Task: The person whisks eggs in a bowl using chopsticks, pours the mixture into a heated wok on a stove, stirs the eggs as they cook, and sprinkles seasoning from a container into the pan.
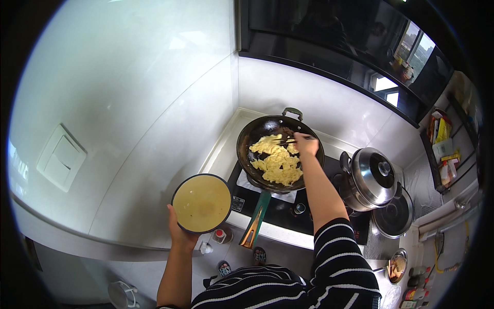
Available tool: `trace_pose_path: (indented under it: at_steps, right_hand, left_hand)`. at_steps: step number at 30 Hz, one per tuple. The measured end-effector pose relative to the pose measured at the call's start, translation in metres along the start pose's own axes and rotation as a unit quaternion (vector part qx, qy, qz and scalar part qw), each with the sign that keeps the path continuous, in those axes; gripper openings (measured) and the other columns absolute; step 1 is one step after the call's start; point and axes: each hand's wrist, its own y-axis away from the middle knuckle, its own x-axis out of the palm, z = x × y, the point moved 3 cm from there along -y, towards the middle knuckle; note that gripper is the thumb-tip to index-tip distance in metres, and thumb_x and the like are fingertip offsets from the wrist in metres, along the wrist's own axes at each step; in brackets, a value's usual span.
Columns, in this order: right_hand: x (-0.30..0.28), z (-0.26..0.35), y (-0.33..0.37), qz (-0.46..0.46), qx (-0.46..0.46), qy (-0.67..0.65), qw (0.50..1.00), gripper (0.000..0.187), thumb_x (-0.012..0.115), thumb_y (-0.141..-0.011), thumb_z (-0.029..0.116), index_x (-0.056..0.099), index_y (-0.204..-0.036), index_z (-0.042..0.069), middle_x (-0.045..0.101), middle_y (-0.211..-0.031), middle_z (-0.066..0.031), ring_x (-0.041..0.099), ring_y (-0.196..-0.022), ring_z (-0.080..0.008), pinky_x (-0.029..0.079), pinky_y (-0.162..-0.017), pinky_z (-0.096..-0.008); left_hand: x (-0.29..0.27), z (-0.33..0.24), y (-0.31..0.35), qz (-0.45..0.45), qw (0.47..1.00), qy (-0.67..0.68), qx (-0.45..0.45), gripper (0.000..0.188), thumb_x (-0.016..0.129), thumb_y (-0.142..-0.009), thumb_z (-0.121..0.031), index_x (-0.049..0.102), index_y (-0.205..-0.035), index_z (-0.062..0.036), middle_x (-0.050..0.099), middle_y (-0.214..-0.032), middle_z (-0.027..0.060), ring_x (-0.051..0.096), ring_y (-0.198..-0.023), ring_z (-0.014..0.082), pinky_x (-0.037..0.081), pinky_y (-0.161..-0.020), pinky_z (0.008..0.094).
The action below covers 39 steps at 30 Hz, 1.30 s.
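Left hand point(180, 233): curled about bowl point(203, 202), holding it
Right hand point(307, 146): closed around dark chopsticks point(288, 141)
Scrambled egg point(280, 166): just beside right hand, in wok point(267, 125)

Pale letters point(225, 269) stand on dark sandals point(260, 255).

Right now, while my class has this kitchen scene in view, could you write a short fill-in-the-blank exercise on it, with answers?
1. The left hand holds a bowl; the wok lies to its ____ (left/right).
2. The silver pot is covered with a ____.
3. Next to the wok, its long handle is coloured ____.
4. The black sleeve has white ____.

Answers: right; lid; green; stripes.
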Motion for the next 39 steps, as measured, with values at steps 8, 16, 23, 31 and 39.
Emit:
trace_pose_path:
  at_steps: [8, 16, 23, 31, 39]
  right_hand:
    - [-0.05, 0.1, 0.041, 0.268, 0.032, 0.145, 0.952, 0.019, 0.076, -0.076, 0.017, 0.068, -0.078, -0.001, 0.067, -0.067, -0.0099, 0.065, -0.051, -0.017, 0.051, -0.043, -0.0257]
    - [-0.044, 0.048, 0.088, 0.215, -0.15, 0.093, 0.961, 0.019, 0.077, -0.074, 0.02, 0.074, -0.08, 0.003, 0.069, -0.067, -0.0087, 0.063, -0.055, -0.0145, 0.051, -0.057, -0.0295]
    - [-0.092, 0.056, 0.002, -0.03, -0.14, 0.135, 0.98, 0.021, 0.075, -0.073, 0.025, 0.073, -0.076, 0.004, 0.068, -0.063, -0.0129, 0.069, -0.06, -0.0264, 0.054, -0.061, -0.0348]
    - [-0.026, 0.032, 0.053, 0.108, -0.113, 0.051, 0.986, 0.022, 0.076, -0.073, 0.021, 0.073, -0.074, -0.001, 0.07, -0.068, -0.0123, 0.068, -0.058, -0.0202, 0.054, -0.059, -0.0319]
    - [-0.033, 0.037, 0.074, 0.187, 0.058, -0.013, 0.981, 0.017, 0.075, -0.077, 0.015, 0.068, -0.079, -0.001, 0.067, -0.069, -0.0087, 0.066, -0.054, -0.0165, 0.054, -0.049, -0.0257]
  left_hand:
    - [-0.003, -0.002, 0.001, 0.023, 1.0, 0.006, 0.005, 0.069, 0.024, -0.097, -0.063, 0.046, -0.135, -0.0095, 0.057, -0.128, 0.0105, 0.06, -0.113, 0.0268, 0.055, -0.086, 0.0407]
    - [0.002, 0.002, -0.001, 0.041, 0.999, 0.021, -0.002, 0.068, 0.023, -0.098, -0.062, 0.045, -0.136, -0.0102, 0.056, -0.129, 0.0105, 0.058, -0.116, 0.0277, 0.054, -0.089, 0.0434]
    - [-0.002, -0.001, -0.002, 0.027, 0.999, 0.03, 0.006, 0.066, 0.022, -0.099, -0.06, 0.046, -0.136, -0.0101, 0.057, -0.127, 0.0098, 0.059, -0.113, 0.0271, 0.054, -0.088, 0.0423]
    - [0.004, 0.003, 0.001, 0.021, 1.0, 0.019, 0.001, 0.066, 0.024, -0.098, -0.061, 0.047, -0.135, -0.0108, 0.059, -0.125, 0.0087, 0.06, -0.112, 0.0258, 0.055, -0.086, 0.0407]
    - [0.009, 0.003, -0.002, 0.022, 1.0, 0.018, 0.012, 0.067, 0.022, -0.098, -0.061, 0.047, -0.134, -0.0111, 0.06, -0.122, 0.0085, 0.064, -0.106, 0.0255, 0.058, -0.077, 0.0387]
